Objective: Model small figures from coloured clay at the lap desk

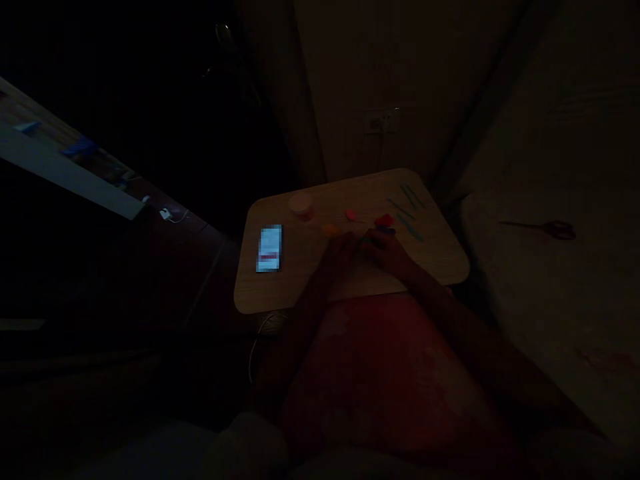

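In the dim light, my left hand [341,251] rests low over the small wooden table [295,287], its fingers curled and close to my right hand. My right hand [384,251] has its fingers bent around a small green piece [366,239], perhaps modelling clay. Whether the left fingers also hold that piece is too dark to see. Just beyond the hands lie a yellow-orange lump [330,230], a round orange-red piece [351,215], a red lump [384,220] and a dark blue piece [386,231].
Several thin bluish-green sticks or tools [410,227] lie at the table's right. A pinkish tub [302,207] stands at the back left, with a lit phone [270,248] nearer me. Scissors [557,229] lie on a pale surface to the right. A wall socket [382,121] holds a plug.
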Tool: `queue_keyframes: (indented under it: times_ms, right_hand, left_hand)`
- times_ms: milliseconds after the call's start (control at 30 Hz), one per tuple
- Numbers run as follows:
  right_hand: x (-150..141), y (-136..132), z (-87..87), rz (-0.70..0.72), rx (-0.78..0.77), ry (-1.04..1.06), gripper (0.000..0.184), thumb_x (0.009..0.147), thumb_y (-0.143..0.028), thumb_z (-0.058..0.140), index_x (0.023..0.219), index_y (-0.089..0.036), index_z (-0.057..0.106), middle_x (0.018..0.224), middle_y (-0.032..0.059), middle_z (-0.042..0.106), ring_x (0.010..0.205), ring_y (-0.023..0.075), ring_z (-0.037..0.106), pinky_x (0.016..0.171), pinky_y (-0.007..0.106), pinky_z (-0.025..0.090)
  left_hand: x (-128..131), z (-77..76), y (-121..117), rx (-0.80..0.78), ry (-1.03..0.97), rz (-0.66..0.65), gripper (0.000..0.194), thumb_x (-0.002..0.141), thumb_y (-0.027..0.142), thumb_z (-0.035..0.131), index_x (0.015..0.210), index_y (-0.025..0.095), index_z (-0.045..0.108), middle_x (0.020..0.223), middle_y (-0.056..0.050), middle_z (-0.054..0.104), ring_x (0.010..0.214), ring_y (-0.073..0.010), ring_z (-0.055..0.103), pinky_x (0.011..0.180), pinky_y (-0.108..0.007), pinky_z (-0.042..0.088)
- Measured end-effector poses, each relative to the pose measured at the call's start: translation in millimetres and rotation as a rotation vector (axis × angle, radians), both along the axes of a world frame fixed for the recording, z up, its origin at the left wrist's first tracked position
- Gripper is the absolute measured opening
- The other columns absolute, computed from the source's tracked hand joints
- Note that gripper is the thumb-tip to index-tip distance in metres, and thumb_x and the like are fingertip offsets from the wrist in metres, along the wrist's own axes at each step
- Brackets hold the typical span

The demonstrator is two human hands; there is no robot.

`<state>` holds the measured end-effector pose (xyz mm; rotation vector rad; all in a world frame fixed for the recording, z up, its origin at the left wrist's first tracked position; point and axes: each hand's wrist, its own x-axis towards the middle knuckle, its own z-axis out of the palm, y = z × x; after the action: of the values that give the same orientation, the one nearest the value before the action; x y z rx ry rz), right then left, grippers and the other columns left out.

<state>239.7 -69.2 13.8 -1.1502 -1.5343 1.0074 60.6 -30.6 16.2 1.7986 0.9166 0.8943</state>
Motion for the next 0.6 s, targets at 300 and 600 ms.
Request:
queue_keyframes:
  times_ms: [300, 600]
  right_hand:
    - [-2.1, -1.8, 2.6, 0.045, -0.018, -0.048, 0.051, 0.088, -0.069, 0.067, 0.072, -0.022, 0.057, 0.064, -0.0022, 0.049, 0.062, 0.0146, 0.041, 0.059, 0.030, 0.033]
    - [1.5, -1.9, -5.5, 0.049, -0.101, 0.124, 0.057, 0.079, -0.075, 0.073, 0.067, -0.022, 0.059, 0.061, -0.0017, 0.049, 0.058, 0.0132, 0.041, 0.053, 0.028, 0.030]
  left_hand:
    - [-4.5, -2.7, 4.5, 0.013, 0.075, -0.048, 0.052, 0.101, 0.061, 0.053, 0.070, 0.019, 0.057, 0.066, -0.001, 0.058, 0.066, -0.0154, 0.049, 0.065, -0.030, 0.041]
    - [-6.5, 4.6, 4.0, 0.051, 0.052, -0.118, 0.050, 0.098, 0.056, 0.055, 0.065, 0.019, 0.052, 0.061, 0.003, 0.046, 0.061, -0.0125, 0.040, 0.062, -0.029, 0.035]
